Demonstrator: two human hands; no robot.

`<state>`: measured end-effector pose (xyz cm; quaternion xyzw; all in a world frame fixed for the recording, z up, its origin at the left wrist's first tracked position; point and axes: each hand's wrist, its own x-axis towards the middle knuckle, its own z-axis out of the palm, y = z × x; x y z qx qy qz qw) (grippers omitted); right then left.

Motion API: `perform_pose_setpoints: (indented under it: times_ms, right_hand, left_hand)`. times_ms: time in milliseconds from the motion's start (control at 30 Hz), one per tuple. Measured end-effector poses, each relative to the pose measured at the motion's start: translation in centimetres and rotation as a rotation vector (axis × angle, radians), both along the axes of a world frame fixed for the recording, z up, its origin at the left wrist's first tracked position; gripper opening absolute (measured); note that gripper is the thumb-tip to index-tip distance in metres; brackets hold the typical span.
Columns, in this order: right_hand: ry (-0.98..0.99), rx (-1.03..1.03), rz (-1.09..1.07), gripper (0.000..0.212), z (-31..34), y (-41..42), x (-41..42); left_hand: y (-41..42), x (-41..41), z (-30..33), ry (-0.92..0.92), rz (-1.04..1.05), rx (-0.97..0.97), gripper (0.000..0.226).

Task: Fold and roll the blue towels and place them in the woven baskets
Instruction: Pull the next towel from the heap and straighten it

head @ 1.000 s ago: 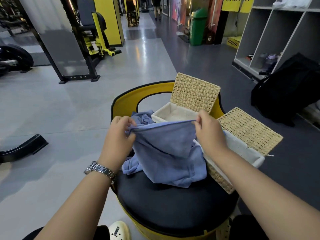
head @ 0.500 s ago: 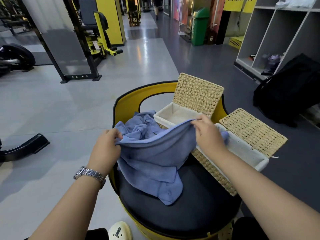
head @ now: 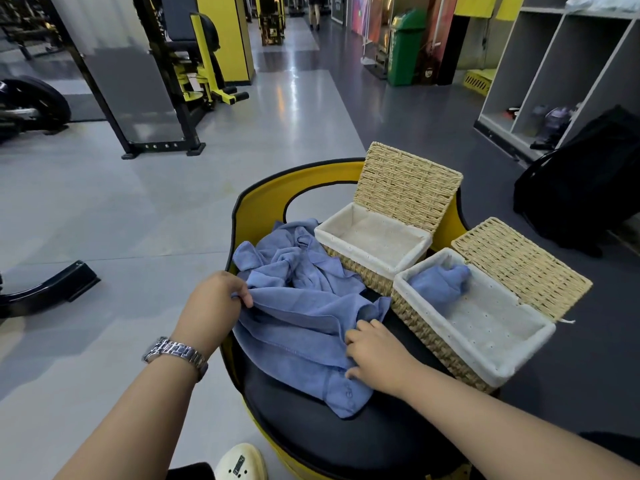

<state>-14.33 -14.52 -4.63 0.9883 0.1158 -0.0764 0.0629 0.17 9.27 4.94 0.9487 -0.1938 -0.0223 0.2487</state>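
While left hand (head: 211,303) pinches towel (head: 298,327) edge | right hand (head: 377,355) fingertips hidden, grip unclear

near basket (head: 408,308): room beside rolled towel (head: 438,287) | far basket (head: 346,252): open | lids upright behind

Both forearms are bare, with no sleeves in view. The left wrist carries a silver metal wristwatch (head: 176,355) with a linked bracelet band, its polished links catching the light. At the near edge, a cream-coloured clog-style shoe (head: 240,462) with a small dark mark on its top shows beside dark trousers (head: 188,472), and more dark cloth sits at the near right corner.
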Motion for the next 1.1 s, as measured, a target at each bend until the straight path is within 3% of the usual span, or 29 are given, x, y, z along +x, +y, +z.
perform_pose_setpoints:
  times_ms: [167,267,333,500,800,967,1033,1100]
  right_hand:
    - [-0.207,0.018,-0.025,0.026,-0.1,0.1,0.5]
    - [-0.273,0.154,-0.141,0.012,1.5,-0.8,1.2]
    - [-0.294,0.223,-0.204,0.018,2.6,-2.3,1.5]
    - [-0.487,0.507,-0.316,0.005,6.6,-5.2,0.6]
    - [-0.65,0.868,-0.486,0.023,14.3,-8.1,-3.7]
    - [-0.718,0.905,-0.516,0.027,18.9,-8.0,-6.0]
    - [-0.761,0.834,-0.485,0.023,20.7,-8.2,-7.3]
    - [-0.811,0.745,-0.454,0.016,21.9,-8.7,-8.0]
  left_hand:
    - [0.7,0.2,0.1,0.032,-0.037,0.051,0.044]
    - [1.2,0.5,0.5,0.05,-0.108,0.12,0.03]
    - [1.7,0.2,0.7,0.04,-0.158,0.067,0.022]
    - [1.8,-0.9,1.2,0.024,-0.196,-0.03,0.025]
    - [0.5,-2.9,3.7,-0.152,0.019,-0.192,0.012]
    - [-0.2,-4.7,8.3,-0.265,-0.028,-0.193,0.023]
    - [-0.3,-5.7,10.4,-0.275,-0.043,-0.156,0.014]
    - [-0.3,-6.3,11.6,-0.225,-0.047,-0.265,0.016]
